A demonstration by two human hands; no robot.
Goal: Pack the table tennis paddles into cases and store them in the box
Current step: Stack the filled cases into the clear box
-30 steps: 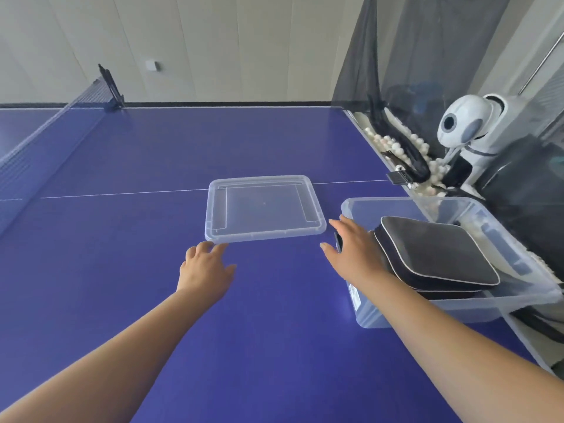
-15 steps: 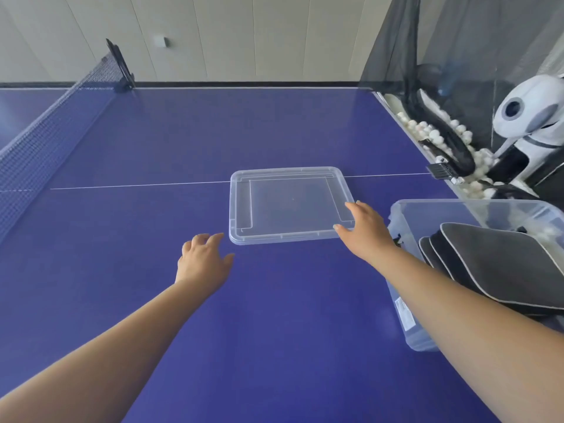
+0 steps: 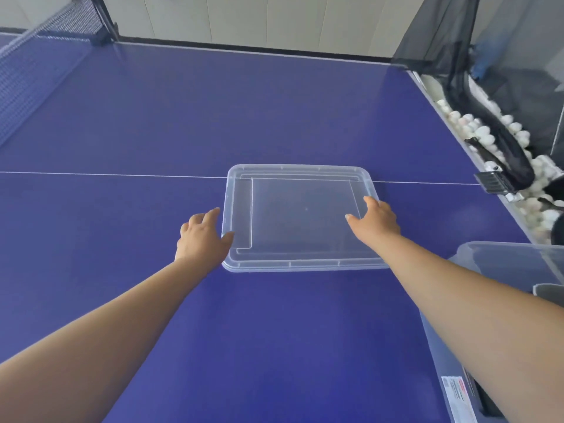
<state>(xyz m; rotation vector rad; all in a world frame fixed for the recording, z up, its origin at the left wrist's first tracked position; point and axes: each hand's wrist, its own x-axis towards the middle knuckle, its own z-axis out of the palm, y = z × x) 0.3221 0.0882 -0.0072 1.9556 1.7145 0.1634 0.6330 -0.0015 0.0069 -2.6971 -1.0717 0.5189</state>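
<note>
A clear plastic lid (image 3: 300, 219) lies flat on the blue table tennis table (image 3: 152, 123), across its white centre line. My left hand (image 3: 203, 236) is at the lid's left edge, thumb on the rim, fingers spread beside it. My right hand (image 3: 375, 222) rests on the lid's right side with straight fingers. The clear storage box (image 3: 500, 261) stands at the right edge of the table, mostly cut off by the frame. A grey sliver of a paddle case (image 3: 547, 293) shows inside it.
The net (image 3: 33, 65) runs along the far left. Beyond the table's right edge, a dark mesh catch net (image 3: 442, 35) holds many white balls (image 3: 479, 129) and a black tube. A metal clamp (image 3: 493, 183) sits on that edge.
Both hands have moved forward onto the lid: the left from the bare table to its left rim, the right from the box to its right side. The view shifted left, so the box is mostly out of frame.
</note>
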